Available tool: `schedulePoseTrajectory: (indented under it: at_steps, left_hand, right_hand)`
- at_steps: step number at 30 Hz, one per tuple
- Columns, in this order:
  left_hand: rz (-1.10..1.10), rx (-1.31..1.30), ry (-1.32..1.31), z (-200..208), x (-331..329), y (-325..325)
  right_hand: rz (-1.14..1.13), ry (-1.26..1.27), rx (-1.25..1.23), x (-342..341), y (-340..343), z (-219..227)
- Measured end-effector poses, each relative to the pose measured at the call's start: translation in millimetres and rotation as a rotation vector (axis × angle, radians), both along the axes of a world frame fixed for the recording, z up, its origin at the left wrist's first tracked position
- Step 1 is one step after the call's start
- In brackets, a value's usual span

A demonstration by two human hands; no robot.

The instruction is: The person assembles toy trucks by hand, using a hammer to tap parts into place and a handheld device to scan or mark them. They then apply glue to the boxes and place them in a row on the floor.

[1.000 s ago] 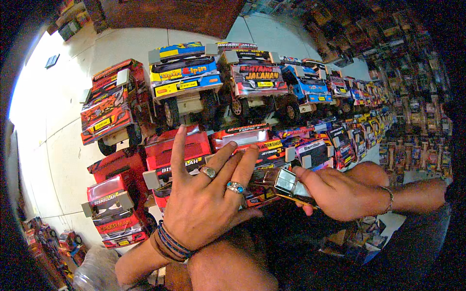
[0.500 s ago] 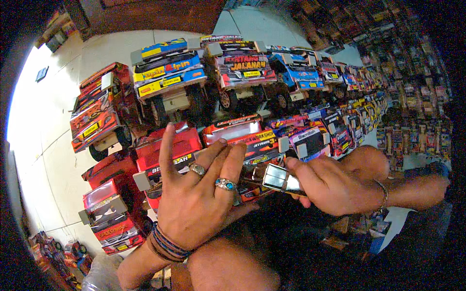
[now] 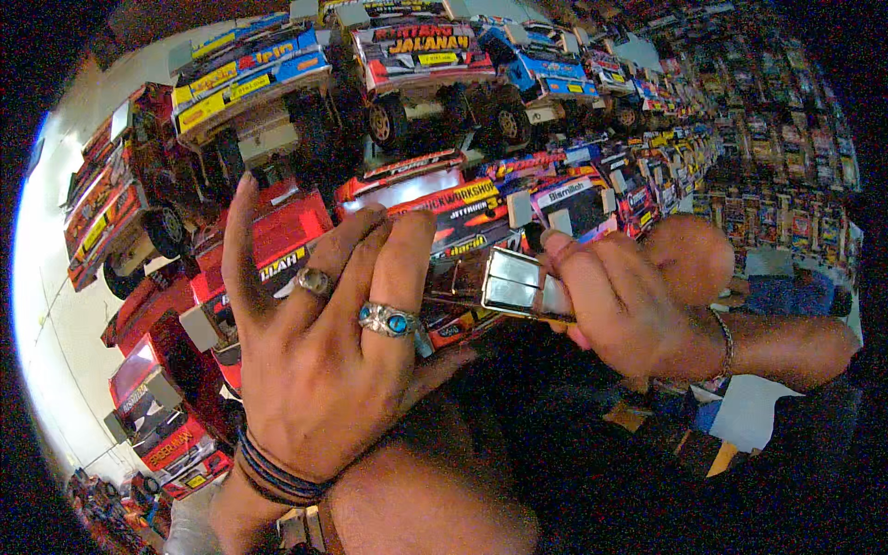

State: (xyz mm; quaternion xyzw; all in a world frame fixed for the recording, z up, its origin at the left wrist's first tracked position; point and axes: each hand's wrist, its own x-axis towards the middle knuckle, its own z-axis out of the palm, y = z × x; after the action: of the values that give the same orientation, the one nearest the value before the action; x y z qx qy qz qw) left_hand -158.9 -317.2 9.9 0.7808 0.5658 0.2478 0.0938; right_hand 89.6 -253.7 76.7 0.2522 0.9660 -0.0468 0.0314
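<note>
Gripping shiny metal toy-truck box [image 3: 518, 285] in right hand [image 3: 638, 310], long axis left-right; left hand [image 3: 324, 370] open, splayed, just left.

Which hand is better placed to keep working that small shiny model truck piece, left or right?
Probably the right hand: its grip is already closed on the shiny model piece. The left hand lies spread, fingers only reaching the piece's far end.
</note>
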Motion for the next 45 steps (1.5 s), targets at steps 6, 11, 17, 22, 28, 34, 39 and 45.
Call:
schedulePoseTrajectory:
  at_steps: [6,11,17,22,28,34,39,45]
  left_hand:
    - [0.001,-0.017,-0.010,2,0,-2]
    - [0.003,-0.053,0.013,8,0,-2]
    - [0.047,-0.064,-0.030,21,-3,-5]
    - [0.223,-0.077,0.045,43,-37,-30]
    - [0.307,-0.291,0.135,44,-69,-58]
    - [0.310,-0.313,0.176,32,-73,-60]
    - [0.297,-0.239,0.109,22,-76,-67]
    - [0.298,-0.145,0.045,11,-80,-72]
  right_hand:
    - [-0.095,-0.167,-0.156,-9,2,8]
    - [-0.531,-0.280,-0.899,-15,31,29]
    - [-0.539,-0.136,-0.861,-1,55,51]
    - [-0.712,-0.035,-1.269,-24,70,72]
    - [-0.582,-0.255,-1.216,-66,79,66]
    - [-0.259,-0.450,-0.937,-86,89,86]
    - [-0.170,-0.290,-0.824,-116,55,66]
    - [-0.102,-0.446,-0.850,-116,40,43]
